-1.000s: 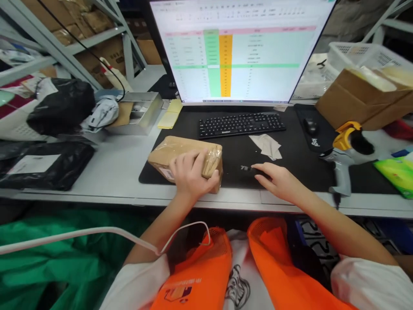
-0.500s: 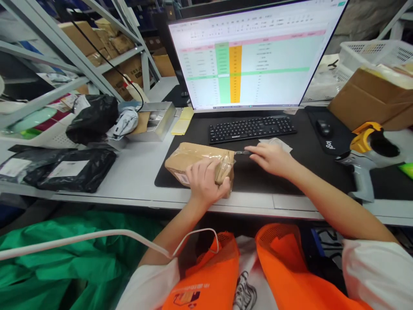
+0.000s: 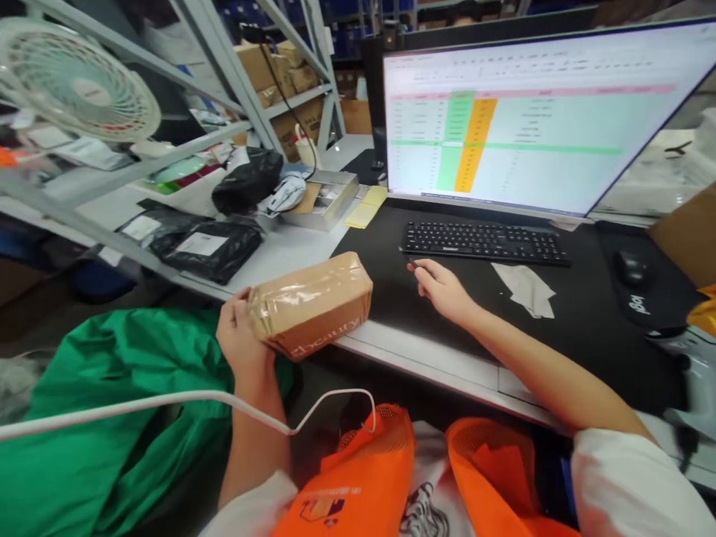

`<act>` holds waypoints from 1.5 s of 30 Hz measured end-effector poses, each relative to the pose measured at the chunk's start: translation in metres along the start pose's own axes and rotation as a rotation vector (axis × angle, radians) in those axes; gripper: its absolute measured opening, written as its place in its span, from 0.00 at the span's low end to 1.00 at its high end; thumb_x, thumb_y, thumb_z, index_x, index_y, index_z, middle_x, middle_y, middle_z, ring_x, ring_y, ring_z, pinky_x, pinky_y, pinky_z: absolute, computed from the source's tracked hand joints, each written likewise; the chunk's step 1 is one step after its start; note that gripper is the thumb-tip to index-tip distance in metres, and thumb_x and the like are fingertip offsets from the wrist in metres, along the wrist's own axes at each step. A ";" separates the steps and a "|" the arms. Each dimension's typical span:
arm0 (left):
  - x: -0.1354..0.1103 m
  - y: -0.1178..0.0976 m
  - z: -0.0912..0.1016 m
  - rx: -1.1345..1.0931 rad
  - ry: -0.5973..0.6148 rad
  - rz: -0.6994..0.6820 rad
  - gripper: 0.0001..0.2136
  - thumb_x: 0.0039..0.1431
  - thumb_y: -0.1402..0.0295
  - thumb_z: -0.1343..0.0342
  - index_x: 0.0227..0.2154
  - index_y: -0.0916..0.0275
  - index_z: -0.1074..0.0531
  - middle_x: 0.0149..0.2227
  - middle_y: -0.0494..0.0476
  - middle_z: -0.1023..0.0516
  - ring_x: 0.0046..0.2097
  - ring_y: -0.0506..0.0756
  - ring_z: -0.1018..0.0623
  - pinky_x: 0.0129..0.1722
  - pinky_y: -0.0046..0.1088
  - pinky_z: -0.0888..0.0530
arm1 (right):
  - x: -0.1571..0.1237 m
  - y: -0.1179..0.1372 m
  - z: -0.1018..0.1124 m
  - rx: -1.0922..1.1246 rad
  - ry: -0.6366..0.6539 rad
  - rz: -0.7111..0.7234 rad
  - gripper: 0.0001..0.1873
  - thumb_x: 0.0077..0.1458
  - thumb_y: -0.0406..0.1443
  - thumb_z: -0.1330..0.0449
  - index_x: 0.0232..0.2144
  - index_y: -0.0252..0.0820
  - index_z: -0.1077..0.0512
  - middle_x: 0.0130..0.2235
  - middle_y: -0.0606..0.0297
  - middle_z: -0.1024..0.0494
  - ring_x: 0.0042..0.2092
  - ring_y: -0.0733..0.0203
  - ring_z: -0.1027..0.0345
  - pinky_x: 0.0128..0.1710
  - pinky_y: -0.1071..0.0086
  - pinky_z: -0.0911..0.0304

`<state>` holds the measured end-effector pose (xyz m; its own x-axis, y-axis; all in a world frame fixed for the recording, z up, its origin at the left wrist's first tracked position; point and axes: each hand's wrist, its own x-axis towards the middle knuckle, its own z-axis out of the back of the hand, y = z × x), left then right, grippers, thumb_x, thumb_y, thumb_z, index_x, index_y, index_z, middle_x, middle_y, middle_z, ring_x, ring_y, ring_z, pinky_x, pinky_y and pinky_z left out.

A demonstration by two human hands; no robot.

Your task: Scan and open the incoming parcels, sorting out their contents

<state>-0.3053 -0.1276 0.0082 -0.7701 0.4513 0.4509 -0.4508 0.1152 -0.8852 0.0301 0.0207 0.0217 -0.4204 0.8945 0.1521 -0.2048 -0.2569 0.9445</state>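
Note:
My left hand [image 3: 242,328] grips the left end of a brown cardboard box [image 3: 313,298] covered with shiny clear tape. The box is raised and tilted at the front edge of the desk, with pale lettering on its near side. To the right of it, my right hand [image 3: 441,289] is closed on a small utility knife [image 3: 411,261], its thin dark tip pointing up and left, apart from the box. Most of the knife's handle is hidden by my fingers. A crumpled pale paper [image 3: 526,289] lies on the black desk mat [image 3: 385,287].
Behind the mat stand a keyboard [image 3: 486,242] and a monitor [image 3: 520,127]. A mouse [image 3: 632,267] and a grey scanner [image 3: 685,365] are at right. Black parcels [image 3: 209,250], a grey box [image 3: 330,198] and yellow notes [image 3: 366,207] lie left. A fan [image 3: 83,89] hangs at upper left.
My left hand has lifted the box off the mat, turned it and brought it left. The right hand has moved away from the box, still holding the knife. The view has swung left.

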 end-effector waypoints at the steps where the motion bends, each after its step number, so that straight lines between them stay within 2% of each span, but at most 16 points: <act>1: -0.005 0.001 0.005 -0.072 -0.075 0.096 0.26 0.66 0.45 0.49 0.49 0.64 0.22 0.50 0.66 0.17 0.51 0.63 0.17 0.55 0.45 0.21 | 0.006 0.007 -0.021 0.089 0.048 -0.002 0.28 0.64 0.57 0.45 0.50 0.42 0.25 0.25 0.70 0.29 0.30 0.59 0.32 0.32 0.66 0.36; 3: -0.024 -0.001 0.013 -0.229 -0.126 0.212 0.32 0.65 0.38 0.52 0.46 0.63 0.20 0.48 0.66 0.16 0.51 0.63 0.17 0.55 0.42 0.21 | 0.012 0.020 -0.057 0.252 0.144 -0.025 0.29 0.61 0.60 0.42 0.48 0.44 0.26 0.25 0.72 0.30 0.29 0.60 0.34 0.30 0.68 0.39; 6: -0.049 -0.009 0.015 -0.362 0.009 0.187 0.43 0.59 0.27 0.59 0.50 0.61 0.19 0.52 0.67 0.16 0.57 0.65 0.19 0.59 0.43 0.23 | 0.007 0.033 -0.088 0.462 0.169 -0.121 0.28 0.56 0.61 0.37 0.45 0.48 0.28 0.28 0.72 0.31 0.29 0.62 0.36 0.27 0.70 0.39; 9: -0.042 -0.015 -0.007 -0.466 0.101 0.215 0.44 0.54 0.26 0.53 0.50 0.61 0.19 0.54 0.68 0.17 0.58 0.67 0.19 0.60 0.43 0.23 | -0.007 0.043 -0.084 0.602 0.055 -0.199 0.28 0.53 0.60 0.33 0.43 0.49 0.29 0.29 0.72 0.33 0.28 0.64 0.40 0.24 0.72 0.42; 12: -0.009 -0.017 -0.056 -0.513 0.077 0.276 0.35 0.59 0.34 0.50 0.45 0.64 0.19 0.49 0.69 0.16 0.53 0.65 0.18 0.57 0.43 0.23 | -0.025 0.049 -0.063 0.680 -0.058 -0.194 0.27 0.52 0.58 0.30 0.45 0.49 0.29 0.32 0.70 0.32 0.31 0.63 0.37 0.23 0.73 0.43; 14: 0.003 -0.020 -0.094 -0.395 -0.016 0.125 0.30 0.64 0.40 0.52 0.40 0.65 0.20 0.46 0.69 0.17 0.51 0.63 0.18 0.58 0.43 0.24 | -0.039 0.049 -0.053 0.682 -0.116 -0.193 0.27 0.53 0.57 0.31 0.46 0.50 0.29 0.36 0.68 0.30 0.35 0.61 0.33 0.25 0.72 0.40; 16: -0.005 -0.026 -0.125 -0.201 -0.028 -0.181 0.29 0.69 0.43 0.56 0.37 0.64 0.20 0.47 0.69 0.18 0.58 0.64 0.21 0.63 0.46 0.28 | -0.053 0.043 -0.048 0.654 -0.159 -0.215 0.27 0.53 0.57 0.31 0.48 0.51 0.29 0.37 0.67 0.28 0.36 0.60 0.31 0.25 0.71 0.38; 19: -0.042 -0.037 -0.145 -0.016 0.171 -0.639 0.31 0.69 0.40 0.58 0.39 0.60 0.20 0.51 0.68 0.19 0.68 0.68 0.29 0.71 0.55 0.43 | -0.069 0.027 -0.036 0.544 -0.210 -0.238 0.29 0.55 0.58 0.33 0.51 0.49 0.28 0.35 0.66 0.27 0.33 0.59 0.32 0.24 0.70 0.38; 20: -0.056 -0.041 -0.146 0.002 0.239 -0.732 0.31 0.67 0.38 0.55 0.42 0.60 0.20 0.52 0.68 0.20 0.69 0.70 0.30 0.72 0.58 0.47 | -0.073 0.023 -0.029 0.463 -0.232 -0.216 0.29 0.57 0.58 0.35 0.52 0.48 0.28 0.34 0.66 0.27 0.33 0.59 0.32 0.25 0.69 0.37; 22: -0.075 -0.046 -0.143 0.022 0.310 -0.812 0.30 0.61 0.38 0.46 0.47 0.60 0.21 0.53 0.69 0.20 0.68 0.73 0.30 0.72 0.61 0.48 | -0.081 0.017 -0.011 0.211 -0.255 -0.084 0.24 0.62 0.55 0.37 0.52 0.48 0.26 0.39 0.61 0.23 0.38 0.55 0.28 0.31 0.64 0.30; 24: -0.082 -0.050 -0.140 0.068 0.326 -0.802 0.25 0.61 0.45 0.43 0.48 0.61 0.22 0.53 0.70 0.20 0.66 0.73 0.28 0.71 0.60 0.45 | -0.089 0.015 0.006 -0.078 -0.225 0.108 0.18 0.66 0.50 0.39 0.50 0.48 0.22 0.46 0.57 0.21 0.47 0.51 0.25 0.45 0.57 0.25; 26: -0.081 -0.053 -0.139 0.114 0.330 -0.774 0.20 0.62 0.51 0.45 0.46 0.61 0.22 0.52 0.69 0.19 0.64 0.71 0.26 0.69 0.58 0.41 | -0.094 0.016 0.016 -0.283 -0.158 0.240 0.15 0.70 0.45 0.42 0.51 0.48 0.21 0.50 0.56 0.21 0.51 0.50 0.25 0.54 0.54 0.27; 31: -0.075 -0.057 -0.143 0.073 0.257 -0.801 0.17 0.62 0.54 0.45 0.44 0.61 0.24 0.48 0.67 0.18 0.58 0.68 0.21 0.67 0.56 0.35 | -0.085 0.015 0.016 -0.495 -0.062 0.311 0.19 0.72 0.41 0.45 0.58 0.47 0.22 0.52 0.54 0.22 0.49 0.50 0.24 0.51 0.56 0.24; 38: -0.076 -0.056 -0.133 0.117 0.210 -0.881 0.14 0.64 0.55 0.46 0.42 0.60 0.25 0.46 0.66 0.16 0.56 0.66 0.19 0.65 0.54 0.32 | -0.065 0.012 0.032 -0.597 -0.004 0.429 0.20 0.73 0.40 0.46 0.60 0.46 0.23 0.52 0.55 0.22 0.48 0.51 0.24 0.50 0.58 0.24; 42: -0.075 -0.051 -0.133 0.048 0.182 -0.928 0.13 0.65 0.58 0.43 0.44 0.61 0.25 0.47 0.66 0.16 0.56 0.66 0.19 0.65 0.54 0.32 | -0.056 0.009 0.038 -0.649 0.058 0.469 0.21 0.74 0.40 0.48 0.61 0.43 0.24 0.47 0.55 0.20 0.44 0.52 0.23 0.47 0.59 0.25; 45: -0.077 -0.051 -0.134 0.034 0.177 -0.939 0.13 0.66 0.57 0.43 0.44 0.60 0.25 0.46 0.64 0.16 0.55 0.65 0.18 0.66 0.53 0.33 | -0.039 -0.004 0.055 -0.699 0.048 0.459 0.21 0.73 0.41 0.47 0.59 0.43 0.23 0.44 0.55 0.19 0.43 0.52 0.23 0.46 0.60 0.26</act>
<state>-0.1625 -0.0501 0.0032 -0.0095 0.3156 0.9489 -0.8649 0.4736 -0.1661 0.0957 0.0072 0.0283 -0.6299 0.6330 0.4500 -0.4984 -0.7738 0.3909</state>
